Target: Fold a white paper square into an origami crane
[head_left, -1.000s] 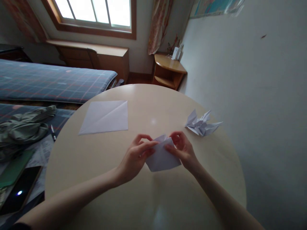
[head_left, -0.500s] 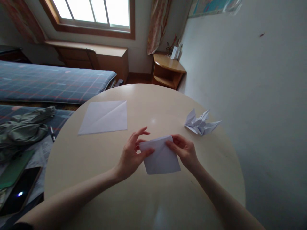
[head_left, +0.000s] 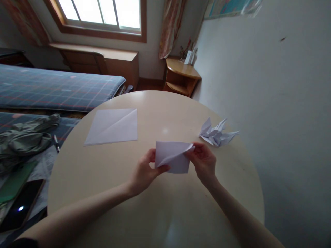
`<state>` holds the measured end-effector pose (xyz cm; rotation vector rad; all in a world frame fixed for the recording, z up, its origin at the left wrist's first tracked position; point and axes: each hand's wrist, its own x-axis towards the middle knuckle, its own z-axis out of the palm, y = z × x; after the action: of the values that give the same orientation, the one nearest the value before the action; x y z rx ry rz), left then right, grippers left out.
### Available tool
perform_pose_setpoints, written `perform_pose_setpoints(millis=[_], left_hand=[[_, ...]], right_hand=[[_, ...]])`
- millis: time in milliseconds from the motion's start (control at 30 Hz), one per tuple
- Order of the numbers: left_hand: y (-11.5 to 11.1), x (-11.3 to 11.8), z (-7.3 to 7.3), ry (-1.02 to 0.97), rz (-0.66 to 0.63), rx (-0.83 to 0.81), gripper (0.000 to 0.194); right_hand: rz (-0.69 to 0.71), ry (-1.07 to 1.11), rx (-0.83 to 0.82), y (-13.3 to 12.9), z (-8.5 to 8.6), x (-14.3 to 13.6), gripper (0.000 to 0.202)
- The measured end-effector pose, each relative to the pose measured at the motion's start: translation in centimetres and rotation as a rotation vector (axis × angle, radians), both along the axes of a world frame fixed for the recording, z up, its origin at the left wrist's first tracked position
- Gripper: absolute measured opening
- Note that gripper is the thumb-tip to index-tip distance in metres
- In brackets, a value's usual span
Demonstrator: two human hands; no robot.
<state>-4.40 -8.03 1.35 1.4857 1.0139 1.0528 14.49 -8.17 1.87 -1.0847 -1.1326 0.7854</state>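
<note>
A small folded sheet of white paper (head_left: 176,162) is held between my two hands over the round table (head_left: 103,172). My left hand (head_left: 148,170) grips its left side, thumb on the near face and fingers behind. At the upper right corner my right hand (head_left: 203,160) pinches the paper, and a flap there stands slightly raised along a diagonal crease. To the far left lies a stack of square white paper (head_left: 113,125) with a diagonal crease. Several folded paper figures, apparently cranes (head_left: 217,132), sit in a cluster beyond my right hand.
A white wall (head_left: 289,120) runs close along the table's right side. Left of the table are a plaid mattress (head_left: 59,89), a crumpled grey-green cloth (head_left: 28,136), a pen (head_left: 56,143), a green folder (head_left: 17,182) and a phone (head_left: 23,205). A corner shelf (head_left: 182,68) stands behind.
The paper has been turned and lifted a little away from me, with its diagonal flap now showing. My left fingers, spread before, have closed around its left side.
</note>
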Motion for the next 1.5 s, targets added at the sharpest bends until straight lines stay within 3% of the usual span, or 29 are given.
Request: perform_pose_setpoints(millis=[133, 233, 300, 433, 533, 700, 900, 1067, 1267, 1367, 1500], left_hand=[[0.4, -0.9, -0.7, 0.181, 0.187, 0.511, 0.027], [0.8, -1.2, -0.8, 0.203, 0.234, 0.658, 0.026], [0.9, -1.2, -0.9, 0.198, 0.249, 0.675, 0.026], [1.0, -1.2, -1.3, 0.155, 0.258, 0.627, 0.029], [1.0, -1.2, -1.3, 0.105, 0.217, 0.527, 0.025], [1.4, -1.2, -1.2, 0.007, 0.207, 0.320, 0.027], [2.0, -0.8, -0.8, -0.172, 0.233, -0.035, 0.030], [2.2, -0.7, -0.6, -0.247, 0.263, -0.180, 0.033], [2.4, -0.7, -0.8, -0.273, 0.244, -0.223, 0.040], [2.4, -0.8, -0.9, -0.245, 0.240, -0.179, 0.040], [2.2, -1.0, -0.7, -0.217, 0.263, -0.109, 0.036]], right_hand=[[0.042, -0.097, 0.140, 0.2, 0.2, 0.4, 0.035], [0.072, -0.168, 0.214, 0.0, 0.3, 0.4, 0.044], [0.106, -0.217, 0.255, -0.2, 0.3, 0.4, 0.037], [0.127, -0.382, 0.273, -0.4, 0.1, 0.8, 0.012], [0.089, -0.425, 0.263, -0.3, -0.1, 1.1, 0.009], [0.008, -0.341, 0.208, -0.2, -0.2, 0.9, 0.008], [-0.080, -0.104, -0.013, 0.1, -0.4, 0.5, 0.016], [-0.095, 0.006, -0.124, 0.8, -0.5, 0.6, 0.024], [-0.025, 0.041, -0.161, 1.5, -0.7, 1.2, 0.030], [0.074, 0.067, -0.208, 1.8, -0.8, 1.6, 0.044], [0.217, 0.033, -0.282, 2.2, -1.0, 2.2, 0.038]])
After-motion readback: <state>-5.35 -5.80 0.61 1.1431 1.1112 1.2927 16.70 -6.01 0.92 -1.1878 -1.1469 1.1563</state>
